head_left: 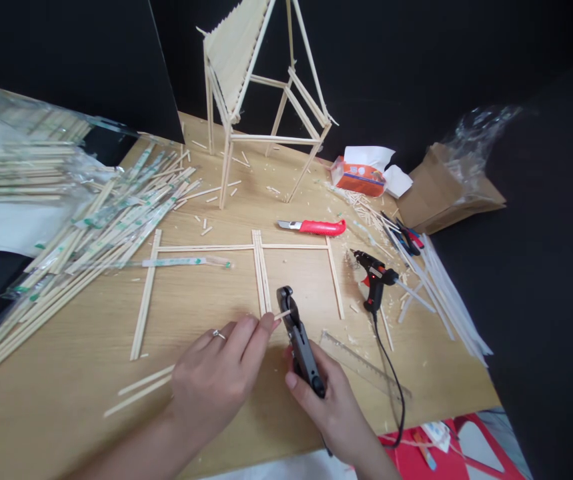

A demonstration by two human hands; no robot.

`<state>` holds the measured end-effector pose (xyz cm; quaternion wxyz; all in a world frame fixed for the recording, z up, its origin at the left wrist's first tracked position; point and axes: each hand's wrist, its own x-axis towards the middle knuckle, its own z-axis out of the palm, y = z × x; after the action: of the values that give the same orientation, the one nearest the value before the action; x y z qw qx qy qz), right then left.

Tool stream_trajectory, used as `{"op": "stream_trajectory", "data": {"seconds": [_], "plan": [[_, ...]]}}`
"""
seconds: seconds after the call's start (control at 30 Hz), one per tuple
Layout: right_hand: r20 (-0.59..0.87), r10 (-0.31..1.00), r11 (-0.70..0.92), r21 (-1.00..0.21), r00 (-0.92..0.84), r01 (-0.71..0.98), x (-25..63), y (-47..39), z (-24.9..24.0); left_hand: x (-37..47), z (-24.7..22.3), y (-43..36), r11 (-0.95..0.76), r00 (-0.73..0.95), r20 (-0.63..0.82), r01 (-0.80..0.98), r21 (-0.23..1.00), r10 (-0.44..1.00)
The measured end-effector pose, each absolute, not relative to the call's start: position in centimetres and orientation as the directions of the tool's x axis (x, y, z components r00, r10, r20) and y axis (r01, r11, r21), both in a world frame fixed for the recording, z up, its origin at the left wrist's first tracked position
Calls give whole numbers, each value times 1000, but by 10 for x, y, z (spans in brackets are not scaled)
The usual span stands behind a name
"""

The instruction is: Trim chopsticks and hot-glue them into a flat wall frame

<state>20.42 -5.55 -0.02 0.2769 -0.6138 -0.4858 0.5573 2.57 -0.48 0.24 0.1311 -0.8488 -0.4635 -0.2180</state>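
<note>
My left hand (223, 367), with a ring on one finger, pinches wooden sticks (141, 390) whose far ends stick out to its left. A short stick tip (283, 315) pokes out past the fingertips and lies between the jaws of a dark cutting tool (302, 350). The fingers of my right hand (329, 407) are wrapped round the handles of that tool. Just beyond my hands, flat on the table (206, 427), lies a frame of joined sticks (206, 248) with several uprights.
A red cutter knife (321, 227), a black glue gun (375, 273) and a clear ruler (361, 363) lie ahead and right. Behind stands a stick model house (276, 139). Wrapped chopsticks (116, 227) pile up left; a tissue pack (361, 177) and paper bag (436, 193) sit at back right.
</note>
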Motion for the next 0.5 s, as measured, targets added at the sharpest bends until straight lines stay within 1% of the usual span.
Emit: {"op": "stream_trajectory", "data": {"seconds": [0.13, 0.27, 0.5], "plan": [[-409, 909, -366, -877, -83, 312, 206, -58, -1, 26, 4, -4, -547, 474, 518, 837, -14, 712], [-420, 904, -383, -878, -78, 289, 205, -58, -3, 26, 3, -4, -549, 458, 551, 836, 0, 698], [-408, 911, -376, -883, -59, 282, 202, -61, -5, 25, 2, -3, -557, 449, 562, 830, 25, 695]]}}
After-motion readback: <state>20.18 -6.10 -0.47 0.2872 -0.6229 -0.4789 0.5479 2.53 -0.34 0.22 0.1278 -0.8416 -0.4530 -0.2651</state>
